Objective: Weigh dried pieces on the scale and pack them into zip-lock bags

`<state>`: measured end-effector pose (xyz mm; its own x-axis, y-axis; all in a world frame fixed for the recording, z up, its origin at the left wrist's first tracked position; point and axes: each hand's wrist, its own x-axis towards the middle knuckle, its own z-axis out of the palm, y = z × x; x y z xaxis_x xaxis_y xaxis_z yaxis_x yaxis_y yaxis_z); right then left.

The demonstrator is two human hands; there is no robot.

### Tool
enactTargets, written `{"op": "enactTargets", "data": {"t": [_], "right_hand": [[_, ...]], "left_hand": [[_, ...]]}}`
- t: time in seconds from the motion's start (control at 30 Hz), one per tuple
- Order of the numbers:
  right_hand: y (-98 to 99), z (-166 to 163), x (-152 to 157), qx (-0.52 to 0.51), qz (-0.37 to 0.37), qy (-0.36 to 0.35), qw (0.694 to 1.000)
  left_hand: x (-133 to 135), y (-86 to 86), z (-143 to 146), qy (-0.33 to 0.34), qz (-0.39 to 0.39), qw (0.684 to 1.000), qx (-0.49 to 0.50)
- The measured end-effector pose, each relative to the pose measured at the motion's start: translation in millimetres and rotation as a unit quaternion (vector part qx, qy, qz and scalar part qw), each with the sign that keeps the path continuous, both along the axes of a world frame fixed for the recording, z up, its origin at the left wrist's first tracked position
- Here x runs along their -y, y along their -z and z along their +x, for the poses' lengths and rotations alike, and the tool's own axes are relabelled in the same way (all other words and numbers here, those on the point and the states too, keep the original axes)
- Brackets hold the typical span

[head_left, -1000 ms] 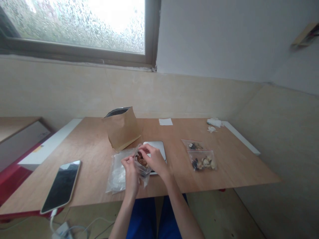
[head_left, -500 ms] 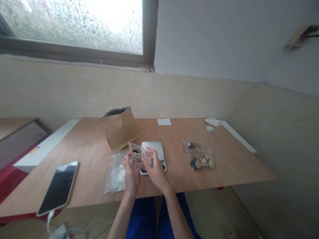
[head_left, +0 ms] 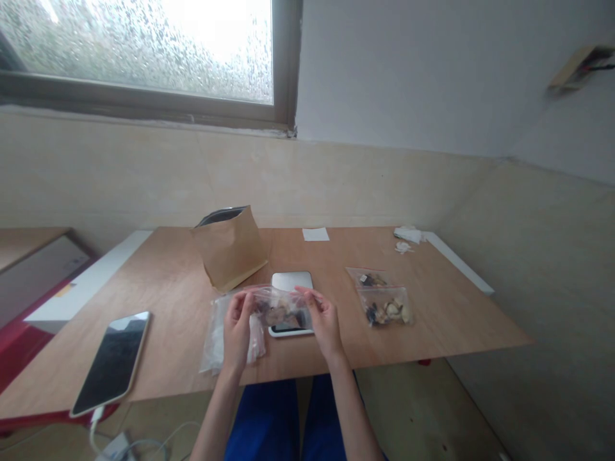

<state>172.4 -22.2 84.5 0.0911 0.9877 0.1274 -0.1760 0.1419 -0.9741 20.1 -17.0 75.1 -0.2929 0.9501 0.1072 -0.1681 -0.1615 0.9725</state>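
A clear zip bag (head_left: pixel 283 308) with brown and dark dried pieces in it is stretched sideways between my hands. My left hand (head_left: pixel 238 326) pinches its left end, and my right hand (head_left: pixel 325 321) grips the right end near the top edge. Just beneath the bag lies a small white kitchen scale (head_left: pixel 293 280) with a silver plate, partly covered by it. Beside and under my left hand is a stack of flat clear plastic bags (head_left: pixel 214 342).
An open brown paper pouch (head_left: pixel 230 251) stands behind the bags. Two filled zip bags (head_left: pixel 387 307) lie to the right. At the left front is a phone (head_left: pixel 113 362) with a charging cable. White paper (head_left: pixel 316 234) and crumpled scraps (head_left: pixel 406 235) lie at the back.
My hands have moved apart, my right hand to the right. The zip bag, bunched and tilted before, is now spread out level between them.
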Motion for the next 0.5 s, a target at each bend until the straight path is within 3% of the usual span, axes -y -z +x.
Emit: {"op": "enactTargets", "data": {"t": [0.37, 0.5], "right_hand": [[-6.2, 13, 5, 0.036, -0.001, 0.004, 0.999], [-6.2, 9, 6, 0.023, -0.010, 0.034, 0.999]], "left_hand": [[6, -3.4, 2, -0.048, 0.007, 0.998, 0.027], [12, -8.5, 11, -0.129, 0.028, 0.991, -0.035]]}}
